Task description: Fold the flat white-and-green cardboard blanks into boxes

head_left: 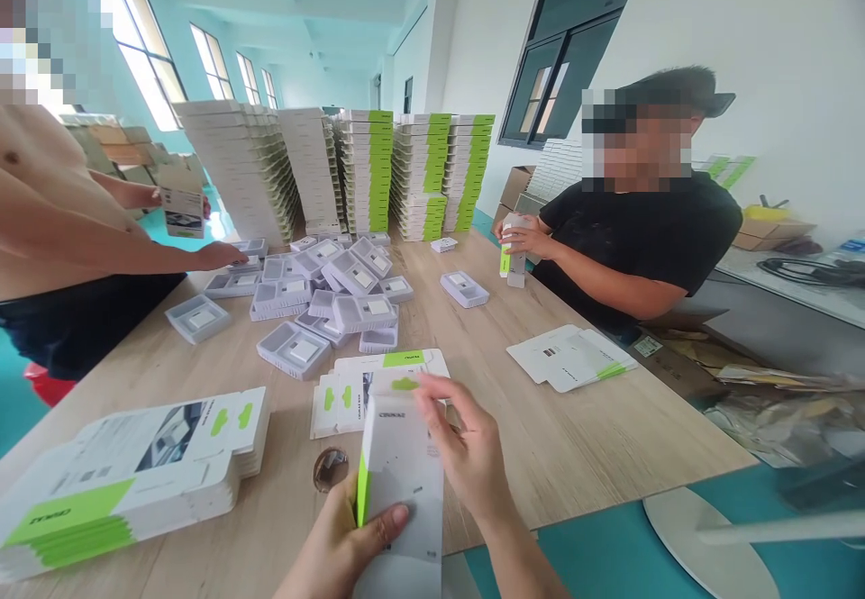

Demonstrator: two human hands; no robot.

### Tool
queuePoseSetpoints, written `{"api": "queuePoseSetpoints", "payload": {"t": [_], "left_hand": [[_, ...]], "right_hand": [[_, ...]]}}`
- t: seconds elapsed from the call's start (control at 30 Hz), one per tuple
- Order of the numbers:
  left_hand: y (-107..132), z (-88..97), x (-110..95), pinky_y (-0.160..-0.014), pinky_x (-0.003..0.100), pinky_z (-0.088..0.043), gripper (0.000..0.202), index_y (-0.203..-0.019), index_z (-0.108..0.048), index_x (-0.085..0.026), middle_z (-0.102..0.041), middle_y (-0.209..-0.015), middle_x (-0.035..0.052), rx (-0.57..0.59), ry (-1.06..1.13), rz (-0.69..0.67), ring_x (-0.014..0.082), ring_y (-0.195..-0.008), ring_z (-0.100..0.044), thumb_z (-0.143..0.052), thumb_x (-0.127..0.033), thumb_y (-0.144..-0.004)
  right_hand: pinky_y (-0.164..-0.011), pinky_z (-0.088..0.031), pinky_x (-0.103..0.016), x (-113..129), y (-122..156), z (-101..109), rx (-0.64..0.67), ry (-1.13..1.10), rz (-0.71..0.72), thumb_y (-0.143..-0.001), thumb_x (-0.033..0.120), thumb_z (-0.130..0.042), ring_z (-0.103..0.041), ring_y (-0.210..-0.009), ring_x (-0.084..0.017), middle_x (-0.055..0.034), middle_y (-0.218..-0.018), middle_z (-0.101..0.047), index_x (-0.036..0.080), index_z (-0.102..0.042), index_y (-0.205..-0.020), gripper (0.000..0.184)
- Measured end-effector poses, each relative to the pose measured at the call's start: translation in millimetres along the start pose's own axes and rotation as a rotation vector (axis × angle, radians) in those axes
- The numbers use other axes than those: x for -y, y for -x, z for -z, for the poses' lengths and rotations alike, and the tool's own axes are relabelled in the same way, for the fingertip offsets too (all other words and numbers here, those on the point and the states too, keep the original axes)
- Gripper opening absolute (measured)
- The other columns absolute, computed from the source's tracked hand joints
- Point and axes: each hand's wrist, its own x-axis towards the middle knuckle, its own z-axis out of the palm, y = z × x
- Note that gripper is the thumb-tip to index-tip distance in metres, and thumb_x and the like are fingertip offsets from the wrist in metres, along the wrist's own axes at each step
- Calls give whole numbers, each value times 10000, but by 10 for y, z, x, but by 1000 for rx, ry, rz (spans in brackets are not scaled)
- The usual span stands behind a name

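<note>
A white and green cardboard packaging box (404,455) stands upright in front of me, with a green hang-hole cutout in its top flap. My left hand (355,531) is closed around its lower left side, the thumb lying across the front panel. The thumb and fingers of my right hand (466,441) are pinched at the right end of the top flap. Just behind the box lie flat unfolded cartons (341,401), partly hidden by it. A brown roll of tape (331,470) rests on the table to the left.
A stack of flat cartons (135,464) occupies the table's left front. White plastic trays (294,349) are piled in the middle, with tall stacks of boxes (368,176) behind. Co-workers stand or sit at both sides; the right one handles a box (514,252). More flat cartons (568,356) lie right.
</note>
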Motion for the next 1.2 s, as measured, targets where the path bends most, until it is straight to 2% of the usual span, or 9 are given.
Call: {"api": "queuePoseSetpoints", "payload": {"t": [0.1, 0.33, 0.47, 0.53, 0.67, 0.77, 0.93, 1.1, 1.2], "left_hand": [[-132, 35, 47, -801, 376, -612, 571, -1058, -815, -151, -862, -958, 112, -52, 63, -57, 281, -837, -777, -967, -546, -674], [-329, 77, 201, -875, 412, -632, 588, -1061, -808, -124, -868, -1043, 161, -23, -56, -128, 330, -960, -797, -898, -614, -749], [-479, 185, 296, -988, 497, -626, 648, -1360, -684, -151, -756, -1373, 219, 25, -460, -328, 378, -1209, -746, -688, -632, -927], [-634, 280, 298, -1120, 558, -550, 577, -1478, -592, -187, -641, -1543, 207, -74, -992, -496, 376, -1394, -639, -614, -499, -993], [-1003, 430, 207, -1245, 675, -357, 537, -1448, -637, -159, -507, -1657, 202, -124, -1253, -565, 429, -1593, -347, -648, -204, -914], [-1171, 517, 161, -1200, 706, -399, 586, -1440, -651, -141, -510, -1627, 238, -158, -1364, -579, 454, -1548, -410, -693, -137, -856], [-1143, 708, 250, -1112, 589, -553, 489, -1347, -733, -223, -664, -1495, 167, -183, -1480, -668, 373, -1404, -623, -618, -85, -892], [-909, 889, 310, -1112, 557, -571, 449, -1346, -729, -253, -732, -1439, 102, -206, -1496, -905, 304, -1355, -682, -401, -174, -1049], [-713, 950, 303, -1204, 484, -486, 447, -1361, -706, -286, -762, -1415, 47, -228, -1488, -1100, 239, -1363, -683, -402, -147, -1065]], "right_hand": [[-959, -604, -421, -188, 325, -47, -132, -55, -259, -976, 583, -669, -677, -1240, -300, -122, -1369, -714, 290, -641, -1403, 519], [-941, -625, -408, -304, 858, -204, 45, -276, -524, -886, 724, -699, -770, -1097, -336, -121, -1165, -820, 256, -746, -1212, 572], [-822, -644, -385, -389, 549, 181, -190, -210, -585, -782, 745, -775, -787, -1006, -352, -132, -1119, -825, 219, -723, -1192, 669], [-690, -635, -364, -477, 293, 453, -304, -151, -647, -742, 775, -776, -785, -908, -339, -136, -1025, -828, 195, -724, -1151, 712], [-499, -518, -295, -721, -144, 838, -401, -109, -631, -678, 758, -774, -720, -683, -256, -94, -810, -793, 177, -704, -985, 661], [-451, -459, -294, -901, -256, 893, -452, -90, -611, -655, 763, -727, -600, -492, -190, -30, -649, -711, 176, -642, -983, 677], [-460, -437, -304, -1042, -148, 798, -539, 22, -570, -754, 749, -607, -557, -460, -206, 67, -589, -584, 150, -443, -1394, 891], [-541, -470, -377, -987, -101, 792, -542, 191, -542, -787, 699, -594, -629, -644, -264, -119, -983, -684, 118, -426, -1507, 941], [-676, -525, -445, -865, -24, 738, -551, 270, -517, -780, 742, -612, -666, -963, -363, -255, -1398, -543, 144, -490, -1511, 952]]}}
